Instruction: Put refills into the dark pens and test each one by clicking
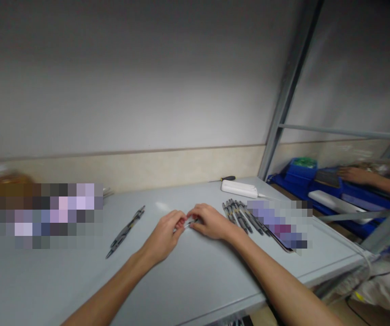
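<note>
My left hand point(165, 233) and my right hand point(211, 222) meet over the middle of the table, fingertips pinched together. Between them is a slim pen point(190, 223), dark with a clear or silvery part; my fingers cover most of it. Left of my hands, grey-and-black pens point(126, 232) lie side by side at a slant. A row of similar pens point(240, 215), several of them, rests just beyond my right wrist.
A white power strip point(238, 188) and a screwdriver point(228, 178) lie at the back of the grey table point(181, 290). Blurred-out items flank both sides. Past the metal frame post point(291, 77), another person's arm point(374, 179) reaches over blue bins point(300, 174).
</note>
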The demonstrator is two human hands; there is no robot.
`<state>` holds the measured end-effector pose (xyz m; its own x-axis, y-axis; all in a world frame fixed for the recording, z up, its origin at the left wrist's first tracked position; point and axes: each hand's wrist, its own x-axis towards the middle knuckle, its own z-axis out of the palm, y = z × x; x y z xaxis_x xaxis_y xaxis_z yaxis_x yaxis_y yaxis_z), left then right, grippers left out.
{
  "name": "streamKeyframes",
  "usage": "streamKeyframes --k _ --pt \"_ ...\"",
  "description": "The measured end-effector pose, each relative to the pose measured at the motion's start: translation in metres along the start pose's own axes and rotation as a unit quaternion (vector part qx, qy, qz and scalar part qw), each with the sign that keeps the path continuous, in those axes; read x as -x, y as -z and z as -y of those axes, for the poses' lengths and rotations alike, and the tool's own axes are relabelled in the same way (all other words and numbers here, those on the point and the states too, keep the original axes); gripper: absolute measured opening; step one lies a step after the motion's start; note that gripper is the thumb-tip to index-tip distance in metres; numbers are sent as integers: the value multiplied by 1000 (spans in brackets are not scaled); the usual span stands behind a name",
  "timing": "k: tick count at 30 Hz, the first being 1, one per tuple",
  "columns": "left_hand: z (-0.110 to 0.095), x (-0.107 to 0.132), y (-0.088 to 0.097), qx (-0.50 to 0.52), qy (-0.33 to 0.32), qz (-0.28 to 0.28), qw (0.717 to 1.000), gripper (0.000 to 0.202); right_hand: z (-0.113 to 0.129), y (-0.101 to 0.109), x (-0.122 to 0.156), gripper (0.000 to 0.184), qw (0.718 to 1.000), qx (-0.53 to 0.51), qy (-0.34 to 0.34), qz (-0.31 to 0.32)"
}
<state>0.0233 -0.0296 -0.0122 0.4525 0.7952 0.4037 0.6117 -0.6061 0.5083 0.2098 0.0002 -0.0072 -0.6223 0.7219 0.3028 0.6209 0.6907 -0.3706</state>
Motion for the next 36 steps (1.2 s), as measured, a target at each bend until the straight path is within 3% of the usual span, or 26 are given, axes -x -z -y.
streamKeyframes --k 4,10,13,16,20,23,27,31,36 --pt "1 0 -1 5 0 -2 1000 10 -3 2 -3 10 999 -36 13 -3" --pt "15 -2 21 -80 24 -56 995 7 -8 15 -6 17 986 -53 -93 -130" --pt "17 -4 28 -82 21 -84 993 13 -9 19 -7 23 976 -86 -135 -150" --pt "19 -4 30 -90 4 -103 991 16 -7 20 -5 28 976 -105 -143 -124" --pt "17 -4 24 -127 -55 -110 984 19 3 15 -2 25 992 -91 -87 -29" --pt "9 -5 17 -188 -105 -74 974 23 11 7 -2 24 995 -3 -101 -2" --pt "-4 -5 10 -314 -127 -17 941 24 17 -4 -3 35 983 104 -147 19" --pt "-6 -4 5 -342 -108 12 933 28 19 -6 -3 32 976 154 -143 57" --pt "-5 -3 2 -295 -36 35 954 26 25 -4 -1 30 964 227 -137 33"
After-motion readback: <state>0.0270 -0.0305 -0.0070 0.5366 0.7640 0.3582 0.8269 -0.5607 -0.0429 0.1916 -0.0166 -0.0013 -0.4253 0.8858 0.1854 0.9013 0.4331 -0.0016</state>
